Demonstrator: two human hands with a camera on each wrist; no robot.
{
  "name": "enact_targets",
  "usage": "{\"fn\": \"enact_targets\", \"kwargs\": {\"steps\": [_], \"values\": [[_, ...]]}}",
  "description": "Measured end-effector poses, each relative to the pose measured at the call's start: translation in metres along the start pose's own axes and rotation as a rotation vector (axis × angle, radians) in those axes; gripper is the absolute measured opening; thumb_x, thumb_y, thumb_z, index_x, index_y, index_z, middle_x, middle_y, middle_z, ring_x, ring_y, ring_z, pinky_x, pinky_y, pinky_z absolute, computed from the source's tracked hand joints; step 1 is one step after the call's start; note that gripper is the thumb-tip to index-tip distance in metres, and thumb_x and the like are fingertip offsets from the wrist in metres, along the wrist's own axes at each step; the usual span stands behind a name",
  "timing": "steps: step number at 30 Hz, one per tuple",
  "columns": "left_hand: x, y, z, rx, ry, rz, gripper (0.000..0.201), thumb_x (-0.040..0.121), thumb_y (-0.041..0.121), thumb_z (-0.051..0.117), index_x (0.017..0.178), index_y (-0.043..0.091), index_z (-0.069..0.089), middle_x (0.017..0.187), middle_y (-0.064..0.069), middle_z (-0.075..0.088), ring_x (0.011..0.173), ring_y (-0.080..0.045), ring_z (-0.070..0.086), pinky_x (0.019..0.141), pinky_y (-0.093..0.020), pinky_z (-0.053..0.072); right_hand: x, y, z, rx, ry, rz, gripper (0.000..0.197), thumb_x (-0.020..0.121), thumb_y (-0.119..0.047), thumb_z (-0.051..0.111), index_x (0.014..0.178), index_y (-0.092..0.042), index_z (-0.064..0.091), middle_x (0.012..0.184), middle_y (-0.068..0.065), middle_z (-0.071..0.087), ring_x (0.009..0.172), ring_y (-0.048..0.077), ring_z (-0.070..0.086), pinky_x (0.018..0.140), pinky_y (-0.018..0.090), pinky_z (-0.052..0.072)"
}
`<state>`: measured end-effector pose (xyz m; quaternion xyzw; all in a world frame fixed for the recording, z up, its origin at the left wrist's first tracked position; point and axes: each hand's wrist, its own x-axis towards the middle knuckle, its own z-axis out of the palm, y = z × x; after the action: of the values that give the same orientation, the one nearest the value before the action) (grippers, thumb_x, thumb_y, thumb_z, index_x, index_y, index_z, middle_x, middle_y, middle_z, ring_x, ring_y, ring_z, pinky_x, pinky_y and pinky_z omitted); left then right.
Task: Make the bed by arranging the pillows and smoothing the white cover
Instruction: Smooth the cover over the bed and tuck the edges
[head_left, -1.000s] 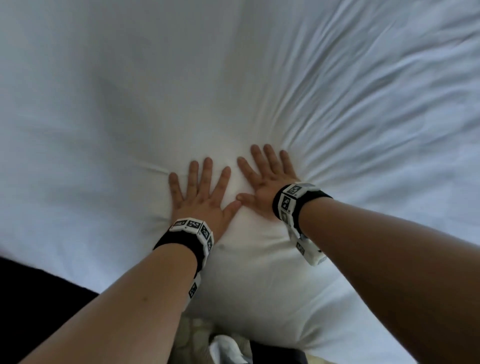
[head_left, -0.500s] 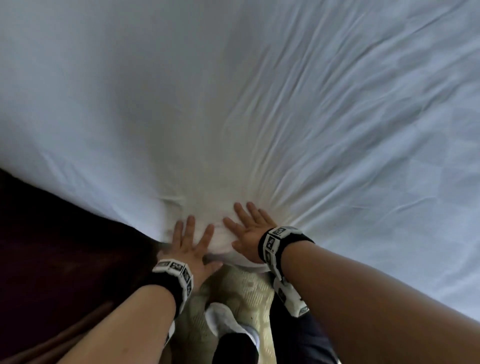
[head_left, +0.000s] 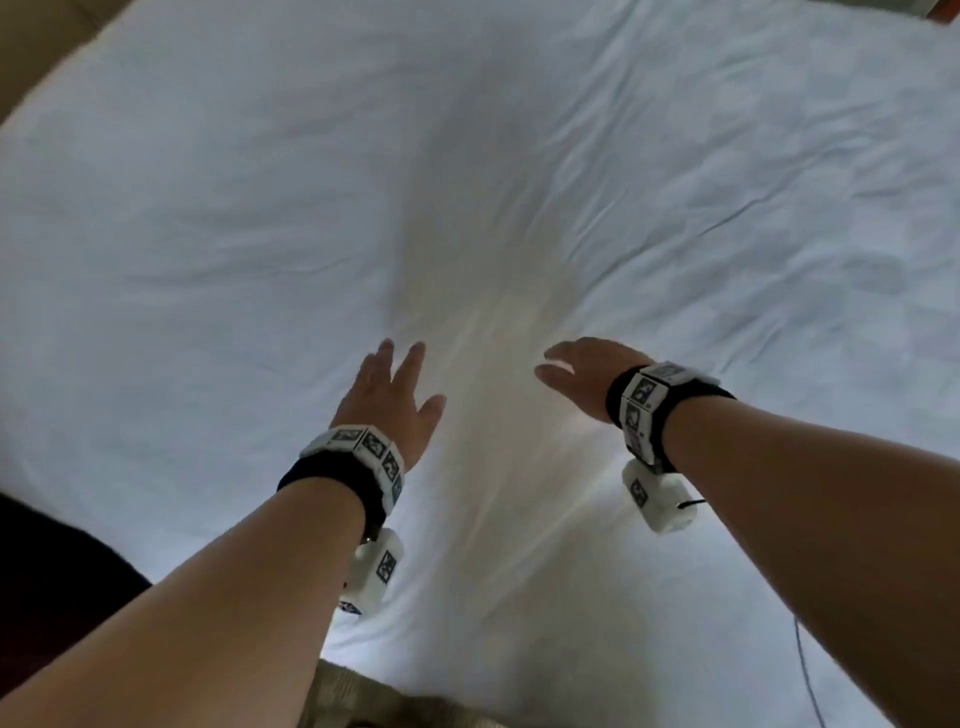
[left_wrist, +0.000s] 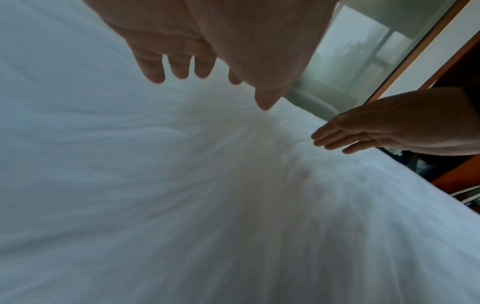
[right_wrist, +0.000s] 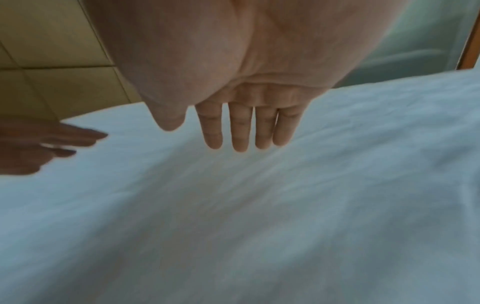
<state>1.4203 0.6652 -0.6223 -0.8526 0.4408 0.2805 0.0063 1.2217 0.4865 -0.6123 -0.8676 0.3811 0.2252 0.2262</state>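
The white cover spreads over the whole bed, with fine creases fanning away from the middle. My left hand hovers flat just above it, fingers straight and spread, holding nothing. My right hand is a hand's width to the right, also flat with straight fingers and lifted off the cloth. In the left wrist view my left hand hangs over the cover, and my right hand reaches in from the right. In the right wrist view my right hand floats above the cover. No pillow shows.
The near edge of the bed runs along the bottom, with patterned floor below it. A dark area lies at the lower left. A window and a wooden frame stand past the bed's far side.
Both hands have lifted off the cover near the bed's edge and moved forward over the bed, now apart from each other. The view has swung up over the bed.
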Motion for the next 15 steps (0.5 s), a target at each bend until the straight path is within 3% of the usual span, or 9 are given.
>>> {"fn": "enact_targets", "kwargs": {"steps": [3, 6, 10, 15], "values": [[0.031, 0.061, 0.014, 0.014, 0.048, 0.050, 0.076, 0.103, 0.056, 0.033, 0.158, 0.042, -0.018, 0.166, 0.002, -0.029, 0.156, -0.023, -0.018, 0.128, -0.044, 0.001, 0.031, 0.060, -0.017, -0.082, 0.014, 0.008, 0.065, 0.096, -0.068, 0.021, 0.153, -0.036, 0.029, 0.162, -0.007, 0.024, 0.149, 0.021, 0.021, 0.120, 0.045, 0.021], [0.059, 0.100, 0.039, 0.019, 0.018, 0.055, 0.077, 0.102, 0.061, 0.029, 0.155, 0.043, -0.024, 0.162, 0.001, -0.038, 0.153, -0.025, -0.027, 0.127, -0.049, -0.004, 0.062, 0.101, -0.020, -0.173, 0.002, -0.001, 0.068, 0.093, -0.072, 0.016, 0.154, -0.043, 0.015, 0.165, -0.011, 0.007, 0.152, 0.022, 0.004, 0.122, 0.044, 0.012], [0.086, 0.127, 0.078, 0.036, -0.013, 0.040, 0.080, 0.092, 0.080, 0.016, 0.151, 0.048, -0.029, 0.159, 0.002, -0.044, 0.149, -0.026, -0.035, 0.124, -0.054, -0.011, 0.104, 0.135, -0.019, -0.237, 0.001, -0.015, 0.073, 0.085, -0.081, 0.011, 0.150, -0.054, -0.007, 0.164, -0.014, -0.013, 0.152, 0.024, -0.012, 0.122, 0.046, -0.001], [0.088, 0.132, 0.139, 0.110, -0.113, -0.010, 0.090, 0.080, 0.092, 0.007, 0.151, 0.049, -0.028, 0.157, 0.002, -0.047, 0.144, -0.026, -0.045, 0.116, -0.064, -0.018, 0.133, 0.153, 0.030, -0.214, -0.108, -0.001, 0.083, 0.080, -0.086, 0.013, 0.146, -0.051, -0.024, 0.157, -0.010, -0.035, 0.147, 0.026, -0.029, 0.119, 0.053, -0.011]]}}
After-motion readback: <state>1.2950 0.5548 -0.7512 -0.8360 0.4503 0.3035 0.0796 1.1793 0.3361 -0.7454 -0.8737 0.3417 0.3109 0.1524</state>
